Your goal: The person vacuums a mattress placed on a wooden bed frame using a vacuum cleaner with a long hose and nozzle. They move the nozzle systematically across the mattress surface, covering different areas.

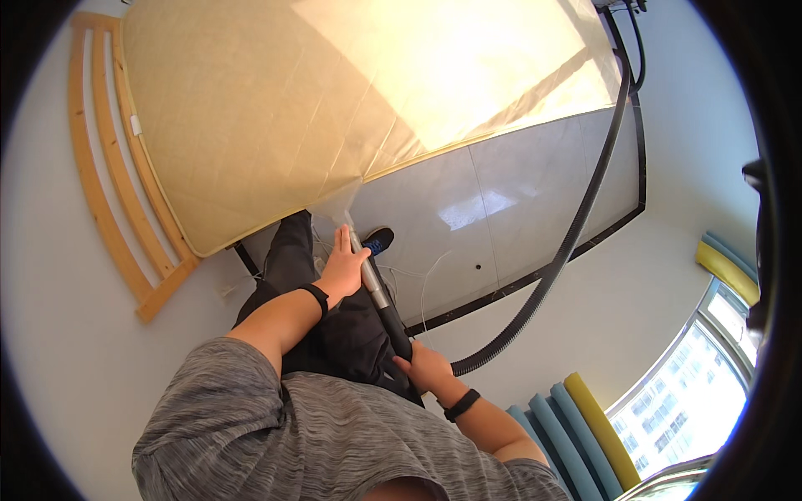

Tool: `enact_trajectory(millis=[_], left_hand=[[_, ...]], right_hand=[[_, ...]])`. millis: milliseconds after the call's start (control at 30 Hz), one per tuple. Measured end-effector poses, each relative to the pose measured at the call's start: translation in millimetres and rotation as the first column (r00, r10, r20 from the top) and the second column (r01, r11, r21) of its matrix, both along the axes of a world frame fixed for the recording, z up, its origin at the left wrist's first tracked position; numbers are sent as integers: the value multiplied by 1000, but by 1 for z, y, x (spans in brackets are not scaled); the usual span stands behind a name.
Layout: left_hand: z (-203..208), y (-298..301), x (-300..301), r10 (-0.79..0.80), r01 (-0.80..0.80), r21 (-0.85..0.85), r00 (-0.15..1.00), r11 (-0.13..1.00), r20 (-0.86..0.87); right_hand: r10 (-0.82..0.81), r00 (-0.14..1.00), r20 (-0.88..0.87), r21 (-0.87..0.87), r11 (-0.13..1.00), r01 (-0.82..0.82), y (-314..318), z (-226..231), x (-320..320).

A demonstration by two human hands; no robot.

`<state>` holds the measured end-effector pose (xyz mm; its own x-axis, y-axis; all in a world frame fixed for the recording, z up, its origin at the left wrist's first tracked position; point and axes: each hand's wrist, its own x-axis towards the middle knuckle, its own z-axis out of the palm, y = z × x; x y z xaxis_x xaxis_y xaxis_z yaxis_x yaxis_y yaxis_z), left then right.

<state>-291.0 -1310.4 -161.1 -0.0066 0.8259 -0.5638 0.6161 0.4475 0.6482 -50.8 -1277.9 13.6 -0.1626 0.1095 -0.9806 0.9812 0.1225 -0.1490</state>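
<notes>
A slatted wooden headboard [115,171] stands around nine to ten o'clock beside a white wall [46,275]. Toward two o'clock, grey floor tiles [543,225] edged by dark skirting [642,159] catch a patch of light [476,210]. Blue and yellow curtains [601,426] flank a bright window [689,401] at four o'clock.

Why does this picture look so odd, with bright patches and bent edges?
In the head view, strong light washes out part of the mattress, with a sharp-edged shadow beside it; same view, a bright patch gleams on the floor and the window glares; also head view, the fisheye lens bows the headboard and leaves the corners black.
</notes>
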Motion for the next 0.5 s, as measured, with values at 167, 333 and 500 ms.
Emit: enact_trajectory(millis=[167,333,500], left_hand=[[29,2,4,-76,75,42,996,996,34],[49,31,-66,73,-62,260,997,964,-33],[25,70,-251,259,-60,492,902,869,-346]], right_hand=[[112,992,59,32,993,-114,18,52,7],[134,984,-113,218,970,-107,53,52,-41],[128,898,-421,312,950,11,96,-13,-199]])
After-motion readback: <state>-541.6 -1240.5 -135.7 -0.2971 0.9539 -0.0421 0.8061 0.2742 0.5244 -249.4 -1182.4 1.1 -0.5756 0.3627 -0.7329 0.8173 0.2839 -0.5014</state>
